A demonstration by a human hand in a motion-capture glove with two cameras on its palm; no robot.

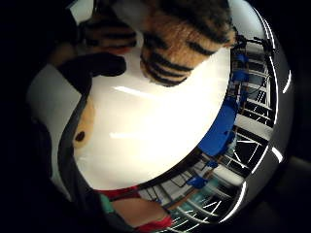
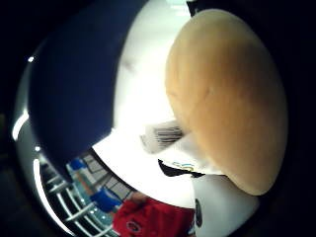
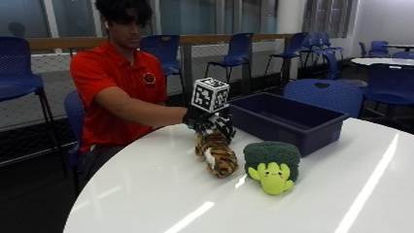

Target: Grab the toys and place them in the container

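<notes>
the tabletop (image 3: 323,194) is white and round, with the person seated at its far edge. on it, toward the far right, stands the bin (image 3: 284,119), a deep dark blue container, open-topped and, as far as the outside view shows, with nothing in it yet. in front of the bin sits the broccoli (image 3: 272,162), a green plush with a yellow face, just beside the tiger (image 3: 216,155).

the tiger lies flat, its long axis running from the person's side out toward the middle of the tabletop, striped body nearest the camera. the gloved right hand (image 3: 210,124) sits on the tiger's near-person end, straight above it, so the toy lies directly under the palm and reaches away from the wrist. the palm views agree: striped fur (image 1: 180,43) and a tan rounded plush part (image 2: 227,98) fill them, close against the hand. the fingers look curled down around the tiger's upper end, though how fully they close is hard to see.

the bin is to the hand's left, just beside it, so the carry looks short: lift, then sideways over the near wall.
</notes>
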